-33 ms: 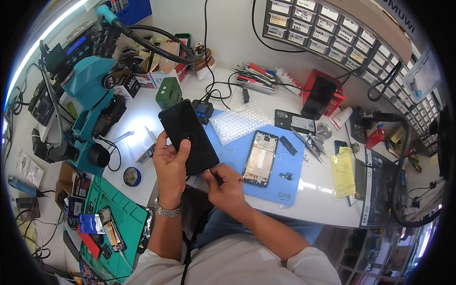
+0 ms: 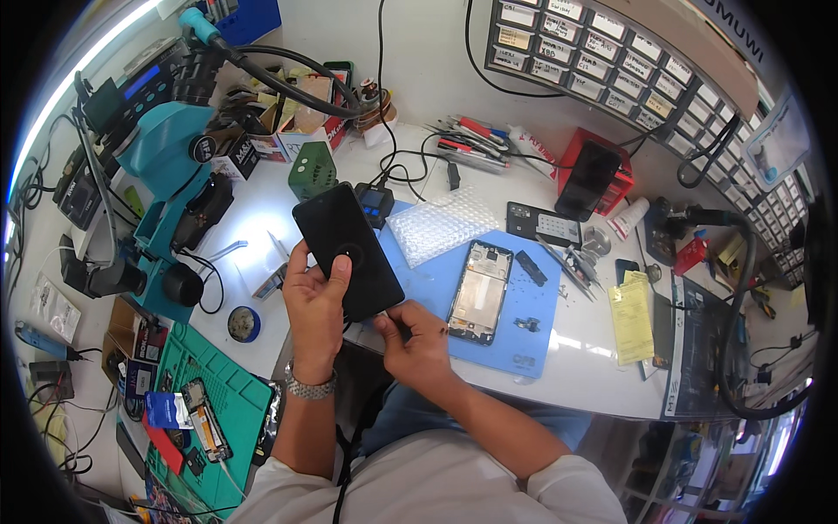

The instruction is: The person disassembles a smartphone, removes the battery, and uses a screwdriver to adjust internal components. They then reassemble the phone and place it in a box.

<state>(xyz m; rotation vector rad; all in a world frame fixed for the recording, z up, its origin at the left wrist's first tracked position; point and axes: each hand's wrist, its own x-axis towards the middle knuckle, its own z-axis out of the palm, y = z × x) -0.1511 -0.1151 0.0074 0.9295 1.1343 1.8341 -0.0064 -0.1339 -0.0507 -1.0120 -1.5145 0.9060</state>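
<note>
My left hand (image 2: 316, 306) is wrapped round a black smartphone (image 2: 353, 240), thumb lying on the dark glass. A faint round mark glows on the screen next to that thumb. At the phone's lower edge, my right hand (image 2: 415, 341) is closed in a pinch; what its fingers hold, if anything, is hidden. Beyond my hands lies a blue work mat (image 2: 419, 293). On it are an opened phone frame (image 2: 480, 293), a strip of bubble wrap (image 2: 443, 225), a dark narrow part (image 2: 530, 268) and a small loose part (image 2: 527, 324).
A teal microscope (image 2: 166, 157) stands at the left. Below it a green mat (image 2: 236, 410) carries an opened phone (image 2: 207, 421). Tweezers (image 2: 567, 266) and a phone back panel (image 2: 543, 225) lie right of the blue mat. Labelled drawers (image 2: 602, 52) line the back wall.
</note>
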